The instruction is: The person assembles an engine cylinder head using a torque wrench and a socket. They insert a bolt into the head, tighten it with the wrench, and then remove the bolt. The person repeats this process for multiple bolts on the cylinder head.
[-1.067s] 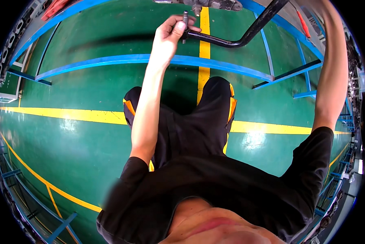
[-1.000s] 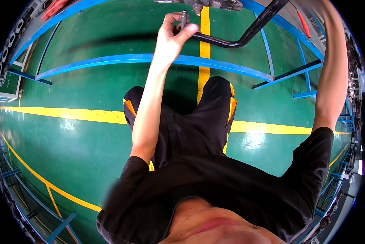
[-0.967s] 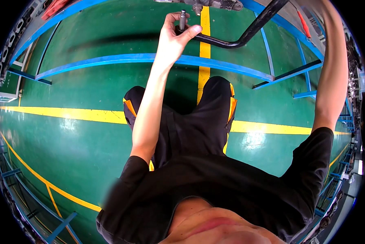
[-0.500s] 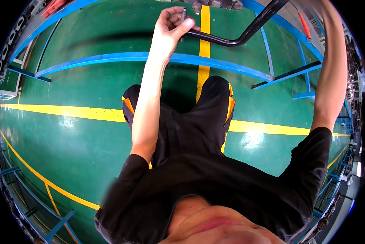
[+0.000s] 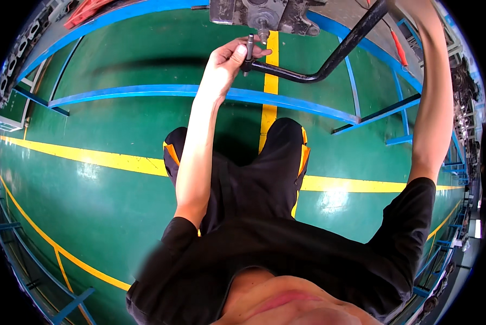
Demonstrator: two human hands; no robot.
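My left hand (image 5: 229, 58) is closed around the lower end of a black bent bar (image 5: 302, 77), thumb pressed on a short steel pin (image 5: 250, 46) that stands upright at that end. Just above the fingertips, a stubby shaft (image 5: 263, 33) points down from a grey metal housing (image 5: 262, 12); a small gap separates it from the pin. The bar bends and rises to the upper right. There my right hand (image 5: 413, 6) is beside its upper end, cut off by the picture's top edge, so its fingers are hidden.
A blue frame rail (image 5: 151, 92) crosses low in front of my knees, with blue legs at both sides. A red-handled tool (image 5: 399, 49) hangs at the right of the bench. Red parts (image 5: 86, 12) lie at the far left. Yellow lines mark the green floor (image 5: 118, 200).
The housing, the bar and the blue rail sit lower in the picture, and more of the housing shows. My left hand still holds the bar's end, now just below the shaft.
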